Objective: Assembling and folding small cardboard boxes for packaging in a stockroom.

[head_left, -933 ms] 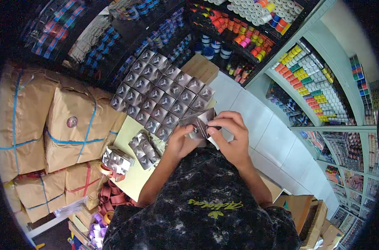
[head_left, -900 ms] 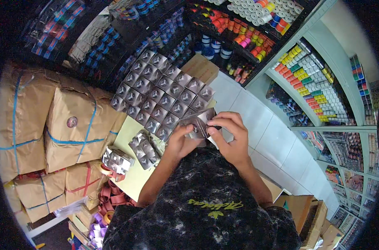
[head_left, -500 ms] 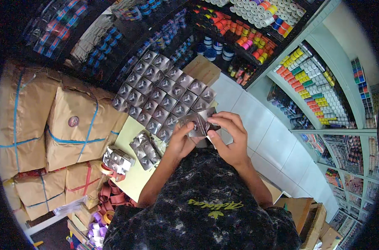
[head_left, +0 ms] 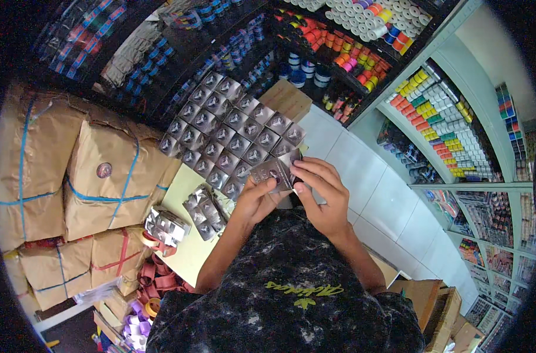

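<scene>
Left grip (head_left: 257, 200) and right grip (head_left: 328, 203) both hold one small carton (head_left: 266, 172)

The left thumb presses on the carton's printed grey face, with the other left fingers mostly hidden beneath it. The right grip is narrow, pinching the carton's right end between thumb and fingers. The carton is held in front of the person's dark shirt (head_left: 291, 265), near the closest corner of a block of grey boxes (head_left: 223, 134); whether it touches them is hard to tell. Those boxes stand in tight rows, pale emblems on top, on a pale yellow worktop (head_left: 185, 183). Two silver-grey bundles (head_left: 204, 213) lie just beside each other, left of the left forearm. Reddish ribbon (head_left: 156, 281) is heaped nearer the person. Farther left are brown paper parcels (head_left: 103, 173) tied with string. Beyond the boxes are a cardboard box (head_left: 286, 99) and shelves of coloured spools (head_left: 365, 20); white floor tiles (head_left: 385, 203) lie to the right.
</scene>
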